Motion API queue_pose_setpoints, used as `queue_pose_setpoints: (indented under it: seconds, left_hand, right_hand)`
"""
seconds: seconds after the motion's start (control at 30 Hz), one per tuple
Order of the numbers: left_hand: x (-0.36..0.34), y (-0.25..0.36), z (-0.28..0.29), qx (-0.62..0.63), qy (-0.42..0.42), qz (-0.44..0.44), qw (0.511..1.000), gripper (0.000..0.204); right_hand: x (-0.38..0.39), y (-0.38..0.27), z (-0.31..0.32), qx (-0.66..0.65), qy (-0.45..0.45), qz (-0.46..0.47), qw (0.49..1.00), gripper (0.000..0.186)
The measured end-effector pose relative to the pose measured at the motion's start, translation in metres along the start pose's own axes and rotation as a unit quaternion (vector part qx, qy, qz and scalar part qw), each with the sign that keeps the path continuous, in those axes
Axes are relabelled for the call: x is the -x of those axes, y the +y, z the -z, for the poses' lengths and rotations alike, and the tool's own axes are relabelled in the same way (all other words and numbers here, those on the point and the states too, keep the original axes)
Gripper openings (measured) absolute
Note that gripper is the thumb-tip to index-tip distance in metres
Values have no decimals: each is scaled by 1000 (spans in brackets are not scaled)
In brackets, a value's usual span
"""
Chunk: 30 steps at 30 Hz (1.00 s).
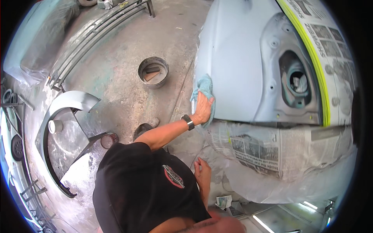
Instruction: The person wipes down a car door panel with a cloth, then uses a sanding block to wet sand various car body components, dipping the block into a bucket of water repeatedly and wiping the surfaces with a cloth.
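My left hand point(202, 108), a dark watch on its wrist, reaches across my body and presses a light blue cloth point(206, 83) against the edge of a pale grey car body panel point(237, 66). The cloth is bunched under and around my fingers, and its lower end hangs below the hand. Lower down, beside my torso, my right hand point(203, 173) hangs with loosely bent fingers and nothing in it. On the panel's right side is a recess with a dark round opening point(298, 79).
Yellow-green tape point(311, 50) and newspaper masking point(256, 149) border the panel. A bucket point(153, 72) with murky water and blocks stands on the floor. Left of me, a grey fender point(46, 128) rests by a stand. Beyond are a metal rack point(93, 31) and a plastic-covered object point(42, 39).
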<state>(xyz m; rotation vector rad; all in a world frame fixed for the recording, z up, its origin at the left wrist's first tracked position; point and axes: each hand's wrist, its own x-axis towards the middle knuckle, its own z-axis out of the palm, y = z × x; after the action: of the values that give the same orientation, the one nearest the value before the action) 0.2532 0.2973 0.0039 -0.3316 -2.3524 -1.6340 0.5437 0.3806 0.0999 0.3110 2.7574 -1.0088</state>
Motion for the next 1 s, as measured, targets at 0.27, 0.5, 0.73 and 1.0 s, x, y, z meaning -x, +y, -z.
queue_pose_setpoints:
  seconds: [0.27,0.5,0.73,1.0]
  left_hand:
    - [-233,-96,13,62,-38,131,989,44]
    - [-67,-118,-40,15,-13,251,968,50]
    - [41,-19,-32,92,86,263,956,41]
    - [-38,-10,-5,77,78,125,986,58]
  right_hand:
    - [-15,-31,-17,18,-25,-116,993,33]
    - [-32,-46,-27,12,-47,-144,988,35]
    - [-34,-34,-22,40,-42,-80,995,35]
    - [5,-6,-28,21,-5,-77,997,38]
